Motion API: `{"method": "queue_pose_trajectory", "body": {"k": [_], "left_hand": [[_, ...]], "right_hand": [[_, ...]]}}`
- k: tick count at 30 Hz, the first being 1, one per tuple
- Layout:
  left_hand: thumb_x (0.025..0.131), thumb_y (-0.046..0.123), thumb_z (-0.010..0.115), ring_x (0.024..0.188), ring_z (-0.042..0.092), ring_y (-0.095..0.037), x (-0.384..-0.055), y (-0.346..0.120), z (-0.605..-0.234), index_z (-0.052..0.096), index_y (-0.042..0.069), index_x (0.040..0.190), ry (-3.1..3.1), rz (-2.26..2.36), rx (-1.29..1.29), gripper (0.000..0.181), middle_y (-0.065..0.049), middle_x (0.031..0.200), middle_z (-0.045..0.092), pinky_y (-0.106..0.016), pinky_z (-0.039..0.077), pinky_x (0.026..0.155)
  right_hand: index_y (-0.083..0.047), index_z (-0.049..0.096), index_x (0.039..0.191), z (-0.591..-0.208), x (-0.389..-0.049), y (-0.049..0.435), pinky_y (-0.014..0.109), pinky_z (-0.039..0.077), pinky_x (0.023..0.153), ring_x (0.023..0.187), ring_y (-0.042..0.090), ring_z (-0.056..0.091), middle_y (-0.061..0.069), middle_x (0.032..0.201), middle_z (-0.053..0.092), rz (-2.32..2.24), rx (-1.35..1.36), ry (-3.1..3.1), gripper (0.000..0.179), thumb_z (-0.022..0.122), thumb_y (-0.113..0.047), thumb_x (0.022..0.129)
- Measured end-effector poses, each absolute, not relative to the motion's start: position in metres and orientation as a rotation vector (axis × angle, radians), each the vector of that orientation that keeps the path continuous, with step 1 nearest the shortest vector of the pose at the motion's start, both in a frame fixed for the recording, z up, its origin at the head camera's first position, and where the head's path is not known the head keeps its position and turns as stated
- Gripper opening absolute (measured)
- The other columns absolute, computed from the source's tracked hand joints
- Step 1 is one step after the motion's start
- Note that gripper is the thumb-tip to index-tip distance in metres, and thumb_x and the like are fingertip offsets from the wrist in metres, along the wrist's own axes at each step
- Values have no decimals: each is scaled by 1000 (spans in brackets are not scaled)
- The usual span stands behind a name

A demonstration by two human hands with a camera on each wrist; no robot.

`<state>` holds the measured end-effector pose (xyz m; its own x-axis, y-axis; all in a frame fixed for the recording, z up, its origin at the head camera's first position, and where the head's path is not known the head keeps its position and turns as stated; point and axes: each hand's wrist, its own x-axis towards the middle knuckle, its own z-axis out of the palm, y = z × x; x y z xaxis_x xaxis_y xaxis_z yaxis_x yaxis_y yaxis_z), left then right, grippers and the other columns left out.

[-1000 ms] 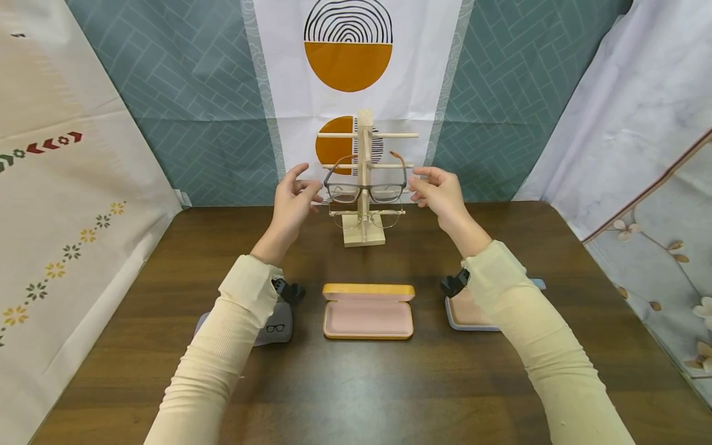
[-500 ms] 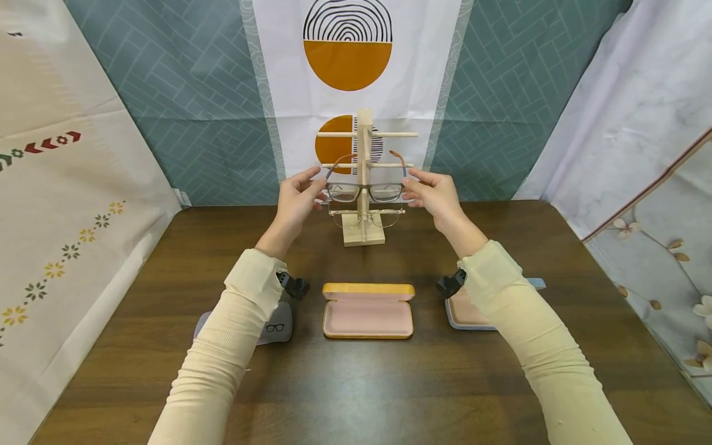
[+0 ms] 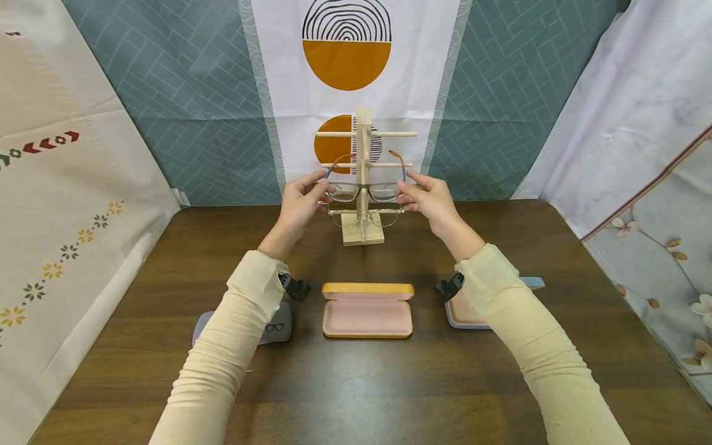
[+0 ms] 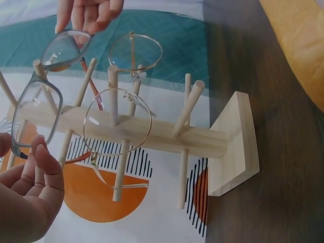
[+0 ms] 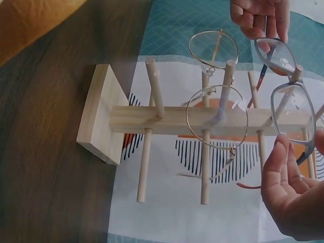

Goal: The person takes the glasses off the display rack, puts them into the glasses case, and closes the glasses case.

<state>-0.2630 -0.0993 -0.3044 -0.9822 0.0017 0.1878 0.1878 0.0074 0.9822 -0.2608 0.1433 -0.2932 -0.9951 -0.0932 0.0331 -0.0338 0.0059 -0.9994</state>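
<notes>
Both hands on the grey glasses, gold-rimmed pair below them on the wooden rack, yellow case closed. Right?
No: the yellow case is open, as the head view shows. The rest stands: left hand and right hand on the grey glasses, gold-rimmed pair below them on the wooden rack.

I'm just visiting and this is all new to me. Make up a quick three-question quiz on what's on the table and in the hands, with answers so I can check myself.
1. True or false: the yellow case stands open on the table.

2. Fill in "above" or "below": the round gold-rimmed glasses sit on the wooden stand, ____ the gray-framed glasses.

3. What do the left hand and right hand both hold?
A) the yellow case
B) the round gold-rimmed glasses
C) the gray-framed glasses

Key: 1. True. 2. Below. 3. C.
</notes>
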Motion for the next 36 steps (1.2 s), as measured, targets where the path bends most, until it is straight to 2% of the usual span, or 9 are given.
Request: {"method": "queue_pose_trajectory", "body": {"k": [6, 11, 18, 25, 27, 31, 36], "left_hand": [[92, 7, 53, 62, 54, -12, -263, -97, -305, 50, -4, 126, -2094, -2142, -200, 36, 6, 73, 63, -19, 46, 50], [92, 5, 52, 61, 54, -12, -263, -97, -305, 48, -7, 126, -2040, -2169, -247, 37, 0, 75, 63, -19, 48, 54], [92, 4, 52, 59, 54, -11, -262, -96, -305, 49, -8, 125, -2010, -2167, -273, 35, -1, 75, 63, -22, 50, 58], [91, 3, 53, 61, 56, -13, -262, -96, -303, 51, -8, 123, -2018, -2178, -232, 34, -17, 84, 65, -22, 51, 59], [91, 4, 53, 60, 56, -13, -262, -96, -303, 52, -8, 123, -2022, -2180, -219, 34, -13, 81, 65, -24, 51, 60], [91, 2, 53, 58, 56, -11, -262, -96, -302, 51, -9, 123, -2004, -2198, -217, 34, 2, 70, 64, -22, 51, 59], [90, 0, 54, 56, 56, -10, -261, -96, -301, 51, -10, 122, -1971, -2212, -226, 34, 4, 68, 64, -18, 50, 55]], "right_hand": [[3, 35, 137, -293, -260, 142, 20, 51, 62, 69, 11, 61, 5, 86, 63, -2213, -152, 2149, 54, 58, -11, 90], [5, 34, 136, -292, -261, 140, 19, 52, 66, 68, 11, 61, 5, 82, 63, -2286, -160, 2067, 53, 56, -6, 90], [5, 35, 136, -292, -261, 139, 21, 52, 67, 67, 12, 61, 6, 79, 63, -2335, -117, 2006, 53, 57, -5, 89], [2, 39, 135, -289, -260, 137, 23, 53, 65, 66, 15, 62, 9, 80, 63, -2347, -36, 1986, 52, 59, -5, 88], [1, 39, 135, -288, -260, 138, 23, 53, 66, 67, 16, 62, 10, 81, 63, -2344, -29, 1980, 52, 59, -5, 88], [0, 39, 136, -286, -258, 137, 23, 53, 67, 68, 16, 62, 12, 84, 63, -2331, -31, 1974, 52, 59, -5, 88], [1, 38, 136, -283, -256, 138, 24, 53, 69, 68, 16, 62, 11, 82, 63, -2340, -48, 1948, 52, 59, -4, 88]]}}
